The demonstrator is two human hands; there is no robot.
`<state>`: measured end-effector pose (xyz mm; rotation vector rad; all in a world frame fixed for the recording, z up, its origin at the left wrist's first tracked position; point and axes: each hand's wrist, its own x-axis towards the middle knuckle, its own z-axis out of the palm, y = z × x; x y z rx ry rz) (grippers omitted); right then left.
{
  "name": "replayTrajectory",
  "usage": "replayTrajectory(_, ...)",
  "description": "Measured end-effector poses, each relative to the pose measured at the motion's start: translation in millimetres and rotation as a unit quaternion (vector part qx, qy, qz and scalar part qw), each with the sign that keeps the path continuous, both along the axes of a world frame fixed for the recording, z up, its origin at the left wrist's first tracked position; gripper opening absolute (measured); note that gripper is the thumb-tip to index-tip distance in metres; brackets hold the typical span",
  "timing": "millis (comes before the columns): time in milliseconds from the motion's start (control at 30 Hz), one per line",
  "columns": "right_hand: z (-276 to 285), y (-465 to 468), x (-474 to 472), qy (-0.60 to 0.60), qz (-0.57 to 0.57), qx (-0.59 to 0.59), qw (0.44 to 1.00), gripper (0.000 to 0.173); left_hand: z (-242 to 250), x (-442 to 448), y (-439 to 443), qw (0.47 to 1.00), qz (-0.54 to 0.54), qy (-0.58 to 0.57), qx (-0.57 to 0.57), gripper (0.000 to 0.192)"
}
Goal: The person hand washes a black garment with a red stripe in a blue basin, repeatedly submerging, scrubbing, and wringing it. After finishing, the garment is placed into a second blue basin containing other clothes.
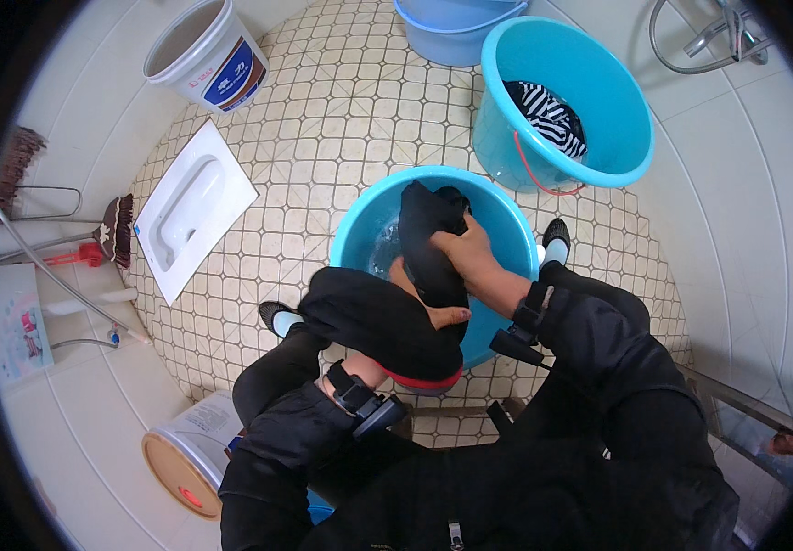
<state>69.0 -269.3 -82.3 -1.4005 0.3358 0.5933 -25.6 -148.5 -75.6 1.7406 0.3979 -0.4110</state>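
A black cloth garment with a red-edged band hangs over my left wrist and the near rim of a turquoise plastic basin. My left hand grips the garment from beneath, thumb on top. Higher up, my right hand has its fingers closed on a bunched part of the same black cloth. The cloth's far end rises over the middle of the basin. Some sudsy water shows at the basin's left side. Folds of cloth hide part of my left palm and fingers.
A turquoise bucket holding striped cloth stands beyond the basin at right, near a blue bucket. A squat toilet and a white pail are at left. A lidded tub lies behind on the left.
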Motion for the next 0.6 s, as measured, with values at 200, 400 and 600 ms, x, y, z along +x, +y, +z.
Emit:
replayTrajectory(200, 33, 8, -18, 0.008, 0.114, -0.168, 0.979, 0.061, 13, 8, 1, 0.982, -0.084, -0.163, 0.055, 0.147)
replayTrajectory(400, 54, -17, 0, -0.119, 0.251, -0.004, 0.961, 0.060, 28, 16, 15, 0.994, -0.014, -0.104, -0.011, 0.121)
replayTrajectory(600, 20, -46, 26, 0.002, 0.086, -0.073, 0.994, 0.070, 51, 28, 26, 0.974, 0.054, 0.003, -0.220, 0.090)
